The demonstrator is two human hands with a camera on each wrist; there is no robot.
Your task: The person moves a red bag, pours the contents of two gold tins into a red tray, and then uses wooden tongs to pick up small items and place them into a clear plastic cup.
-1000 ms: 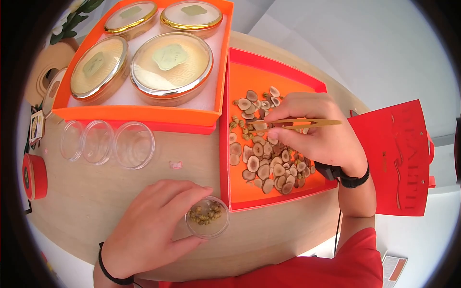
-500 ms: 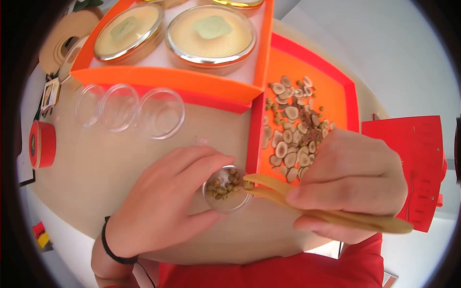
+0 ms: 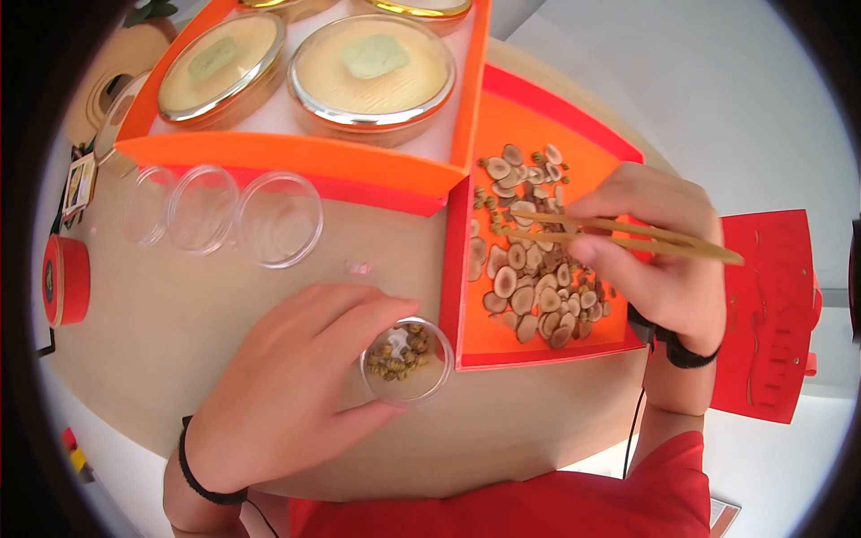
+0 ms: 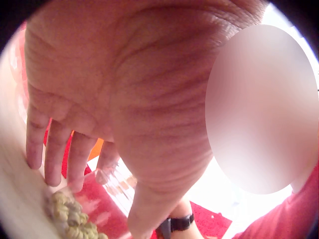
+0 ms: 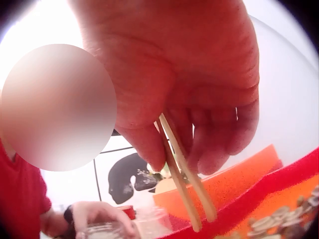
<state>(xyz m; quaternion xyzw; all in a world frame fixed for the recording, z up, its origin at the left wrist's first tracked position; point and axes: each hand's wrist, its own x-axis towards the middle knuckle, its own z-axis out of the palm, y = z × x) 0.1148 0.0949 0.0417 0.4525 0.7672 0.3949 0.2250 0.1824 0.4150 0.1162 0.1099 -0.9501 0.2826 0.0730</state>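
Observation:
My left hand [image 3: 287, 386] holds a small clear plastic cup [image 3: 430, 384] on the table, thumb and fingers on opposite sides. Small ribbed, greenish-brown pieces [image 4: 72, 216] lie in it. With my right hand [image 3: 659, 206] I pinch wooden tweezers [image 3: 641, 235] over the red-and-orange tray [image 3: 480, 339]. Their tips are spread apart, above more ribbed pieces [image 3: 490, 212] at the tray's left side. Dried round slices [image 3: 505, 282] with dark edges are scattered across the tray, with brown bits among them. In the right wrist view the tweezers [image 5: 184, 184] point down between thumb and fingers.
Three clear cups [image 3: 280, 220] stand in a row at left. Behind them, an orange box [image 3: 296, 148] holds several round lidded containers [image 3: 372, 72]. A red round tub [image 3: 67, 280] stands at far left, a pink scrap [image 3: 359, 267] lies mid-table, and a red bag [image 3: 767, 314] is at right.
My right hand brought the tweezers from the tray to the cup's rim with a small piece at their tips, then back over the tray. The left hand stays on the cup.

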